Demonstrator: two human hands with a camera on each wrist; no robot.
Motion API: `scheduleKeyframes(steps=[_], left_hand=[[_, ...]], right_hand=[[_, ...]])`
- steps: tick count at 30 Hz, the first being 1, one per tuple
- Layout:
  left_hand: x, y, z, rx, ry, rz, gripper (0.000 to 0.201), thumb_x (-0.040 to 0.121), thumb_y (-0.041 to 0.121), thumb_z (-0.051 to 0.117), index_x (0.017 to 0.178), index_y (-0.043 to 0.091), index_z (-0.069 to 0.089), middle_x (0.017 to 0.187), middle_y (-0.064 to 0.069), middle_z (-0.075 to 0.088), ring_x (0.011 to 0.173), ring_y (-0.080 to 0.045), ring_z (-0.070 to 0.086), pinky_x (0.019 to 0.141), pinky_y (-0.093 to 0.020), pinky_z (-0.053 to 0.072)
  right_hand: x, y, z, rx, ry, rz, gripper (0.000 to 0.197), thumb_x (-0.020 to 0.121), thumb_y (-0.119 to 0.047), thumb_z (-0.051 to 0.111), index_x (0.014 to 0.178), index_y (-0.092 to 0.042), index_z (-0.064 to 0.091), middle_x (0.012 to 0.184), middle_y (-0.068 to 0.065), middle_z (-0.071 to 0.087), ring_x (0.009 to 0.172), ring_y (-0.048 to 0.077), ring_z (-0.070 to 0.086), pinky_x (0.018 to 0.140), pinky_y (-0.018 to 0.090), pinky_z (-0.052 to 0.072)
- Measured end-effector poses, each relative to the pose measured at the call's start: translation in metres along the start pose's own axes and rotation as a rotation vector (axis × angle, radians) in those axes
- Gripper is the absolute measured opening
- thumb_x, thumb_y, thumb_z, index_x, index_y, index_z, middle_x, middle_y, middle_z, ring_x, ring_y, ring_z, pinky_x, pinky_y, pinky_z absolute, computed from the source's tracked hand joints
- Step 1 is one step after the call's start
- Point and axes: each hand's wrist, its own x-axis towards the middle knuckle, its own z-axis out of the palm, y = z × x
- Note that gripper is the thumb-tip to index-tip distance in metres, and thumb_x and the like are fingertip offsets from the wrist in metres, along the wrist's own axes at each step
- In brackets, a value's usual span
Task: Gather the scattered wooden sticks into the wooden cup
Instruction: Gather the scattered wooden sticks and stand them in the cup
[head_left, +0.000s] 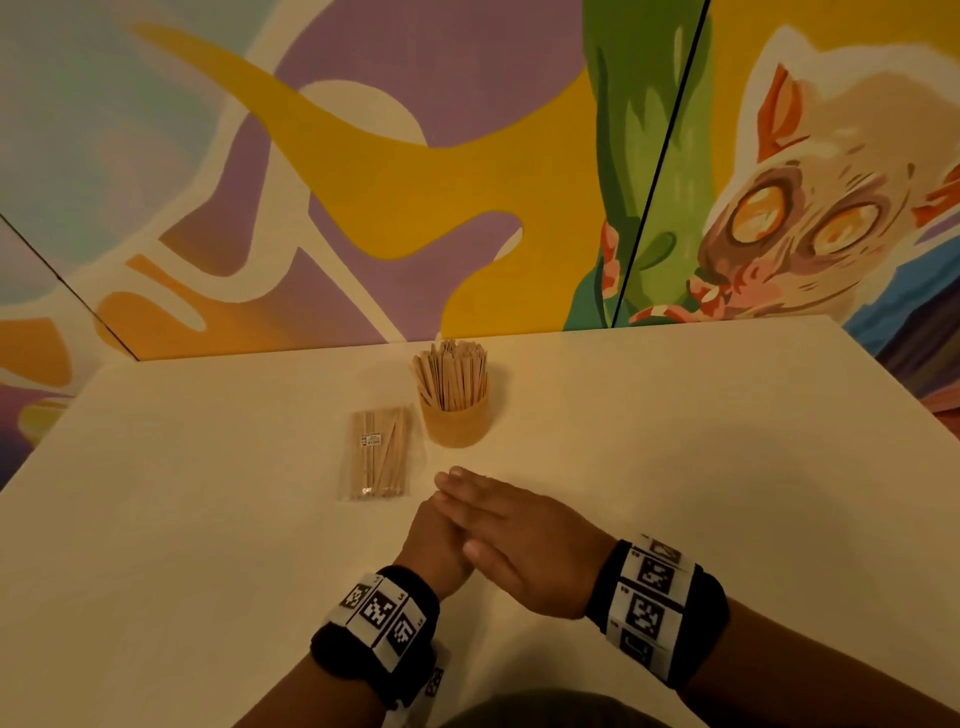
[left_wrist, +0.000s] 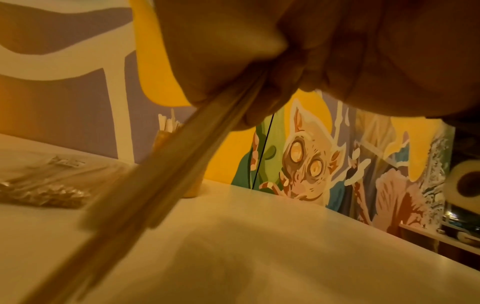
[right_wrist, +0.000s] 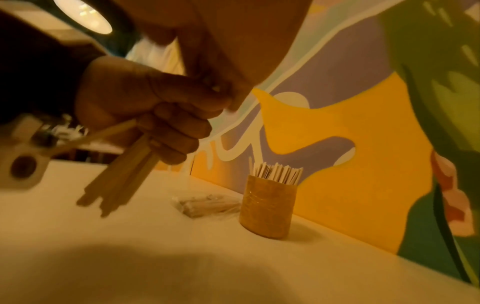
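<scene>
The wooden cup (head_left: 456, 415) stands upright at the back middle of the table, packed with sticks (head_left: 451, 371). My left hand (head_left: 428, 551) is in front of it, fingers curled round a bundle of loose sticks (right_wrist: 122, 179) that points down toward the table. The left wrist view shows the same bundle (left_wrist: 155, 174) running down-left out of the fist (left_wrist: 233, 67). My right hand (head_left: 498, 519) lies flat, fingers straight, across the top of the left hand and hides the bundle in the head view. The cup (right_wrist: 267, 207) is apart from both hands.
A clear plastic packet of sticks (head_left: 376, 457) lies left of the cup. The white table (head_left: 675, 441) ends at a painted wall just behind the cup. A roll of tape (right_wrist: 23, 166) shows off to the right side.
</scene>
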Motion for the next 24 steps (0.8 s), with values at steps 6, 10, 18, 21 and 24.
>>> scheduleKeyframes(steps=[6,10,18,21,24], left_hand=[[-0.002,0.003,-0.001,-0.245,0.14,-0.037,0.037,0.087,0.015,0.064,0.06,-0.002,0.045,0.055,-0.011,0.043,0.054,-0.018,0.039,0.057,-0.031,0.036],[0.003,0.017,-0.006,-0.521,0.273,-0.015,0.041,0.077,0.04,0.058,0.091,0.002,0.056,0.072,-0.005,0.056,0.067,-0.013,0.055,0.067,-0.022,0.047],[0.029,0.02,-0.029,-0.612,0.16,-0.007,0.08,0.053,0.078,0.066,0.117,0.031,0.059,0.1,0.002,0.069,0.098,-0.015,0.065,0.084,-0.036,0.053],[0.038,0.023,-0.039,-0.588,0.14,0.029,0.083,0.053,0.08,0.064,0.118,0.029,0.06,0.107,0.001,0.069,0.094,-0.015,0.066,0.071,-0.028,0.054],[0.047,0.024,-0.044,-0.656,0.138,0.036,0.084,0.058,0.072,0.068,0.117,0.012,0.061,0.111,-0.007,0.068,0.102,-0.018,0.066,0.076,-0.025,0.054]], right_hand=[[-0.002,0.003,0.001,0.222,0.152,0.215,0.058,0.099,-0.032,0.034,0.151,-0.022,0.011,0.155,-0.005,0.023,0.14,0.002,0.023,0.113,0.017,0.024],[0.006,0.002,-0.006,0.252,0.084,0.314,0.047,0.086,-0.031,0.059,0.129,-0.021,0.044,0.108,-0.013,0.042,0.084,-0.01,0.042,0.073,0.003,0.033],[0.05,0.011,-0.015,0.337,0.032,0.31,0.046,0.082,-0.031,0.069,0.124,-0.025,0.051,0.108,-0.005,0.055,0.066,-0.006,0.043,0.059,0.004,0.027],[0.062,0.016,-0.023,0.339,0.022,0.271,0.029,0.089,-0.017,0.06,0.118,-0.015,0.056,0.107,0.002,0.059,0.069,-0.001,0.048,0.062,0.003,0.033],[0.073,0.023,-0.026,0.344,0.008,0.246,0.023,0.089,-0.009,0.056,0.111,-0.009,0.059,0.103,0.008,0.062,0.083,0.013,0.056,0.068,0.01,0.04]])
